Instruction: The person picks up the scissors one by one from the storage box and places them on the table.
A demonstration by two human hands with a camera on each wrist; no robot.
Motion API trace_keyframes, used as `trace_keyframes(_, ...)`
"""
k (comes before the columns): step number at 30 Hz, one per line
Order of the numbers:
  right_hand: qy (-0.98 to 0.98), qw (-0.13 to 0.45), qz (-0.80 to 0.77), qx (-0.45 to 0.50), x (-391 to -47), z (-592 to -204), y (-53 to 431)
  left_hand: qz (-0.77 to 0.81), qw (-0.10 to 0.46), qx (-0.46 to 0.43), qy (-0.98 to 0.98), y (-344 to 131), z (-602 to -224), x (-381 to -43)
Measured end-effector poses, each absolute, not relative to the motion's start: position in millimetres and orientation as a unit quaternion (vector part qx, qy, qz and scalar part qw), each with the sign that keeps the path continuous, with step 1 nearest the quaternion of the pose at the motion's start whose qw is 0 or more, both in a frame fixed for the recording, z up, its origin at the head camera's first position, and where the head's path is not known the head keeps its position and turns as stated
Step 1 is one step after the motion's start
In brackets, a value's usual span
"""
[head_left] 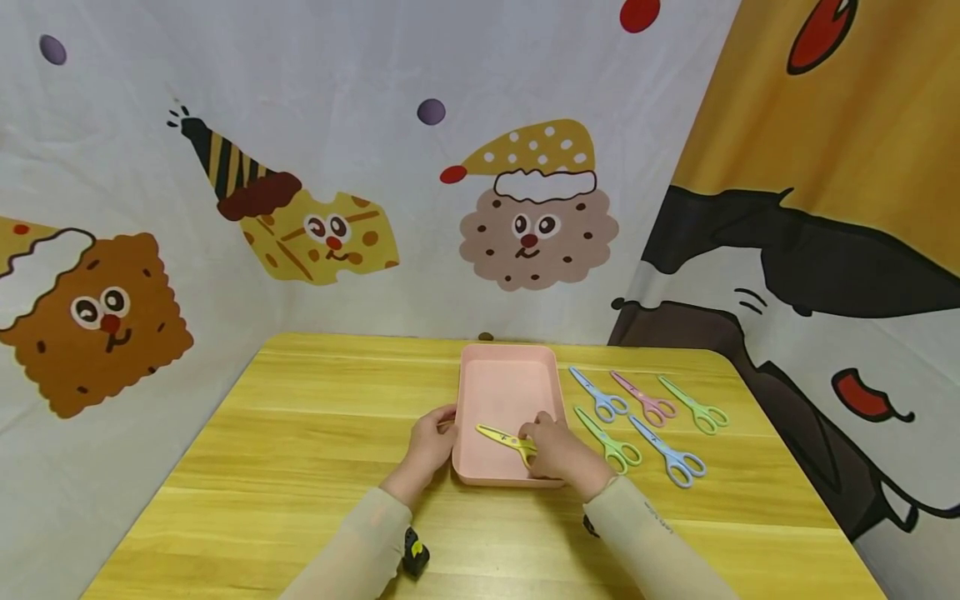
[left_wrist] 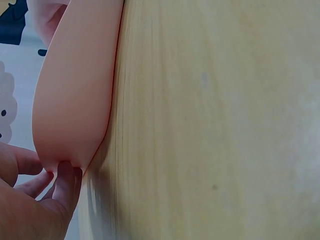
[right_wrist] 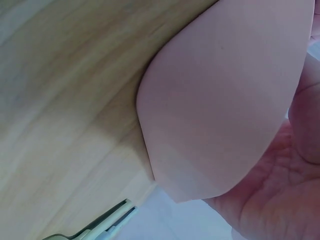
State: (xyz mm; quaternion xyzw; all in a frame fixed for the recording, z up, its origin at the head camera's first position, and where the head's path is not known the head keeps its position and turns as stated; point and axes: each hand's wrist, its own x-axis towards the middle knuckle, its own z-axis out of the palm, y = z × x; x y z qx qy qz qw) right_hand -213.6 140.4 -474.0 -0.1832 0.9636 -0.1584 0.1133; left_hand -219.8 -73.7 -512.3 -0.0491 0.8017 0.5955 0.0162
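A shallow pink tray [head_left: 506,379] lies on the wooden table. At its left side my left hand [head_left: 432,442] holds the wall; in the left wrist view, fingertips [left_wrist: 65,172] press the outside near a corner. My right hand [head_left: 555,446] reaches over the tray's right rim, its curled fingers on the handle end of yellow scissors [head_left: 498,435]. The blades point left across the tray floor, and the hand partly hides the handle loops. In the right wrist view, the tray's outer wall [right_wrist: 215,110] covers the scissors and most fingers.
Right of the tray lie several scissors: blue [head_left: 600,397], pink [head_left: 647,402] and green [head_left: 696,408] behind, green [head_left: 611,446] and larger blue [head_left: 671,457] in front. A cartoon-printed curtain [head_left: 420,308] hangs behind the table [head_left: 337,383].
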Motion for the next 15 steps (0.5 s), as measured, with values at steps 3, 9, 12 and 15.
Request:
trace_keyframes(3,0.965,0.108,-0.157,-0.18,-212.7,-473.2,139.9,0.595,0.016,-0.05,0.802,-73.6,-511.4,-219.9)
trace_keyframes(9,0.967,0.102,-0.156,-0.175,-210.6,-472.0,138.7,0.591,0.012,-0.049,0.805,-73.2,-511.7,-219.6)
trace_keyframes(12,0.968,0.097,-0.155,-0.173,-210.7,-472.6,138.3,0.589,0.009,-0.05,0.807,-73.1,-511.6,-219.2)
trace_keyframes(15,0.969,0.092,-0.157,-0.17,-211.7,-473.8,138.1,0.589,0.007,-0.05,0.807,-73.4,-511.7,-219.3)
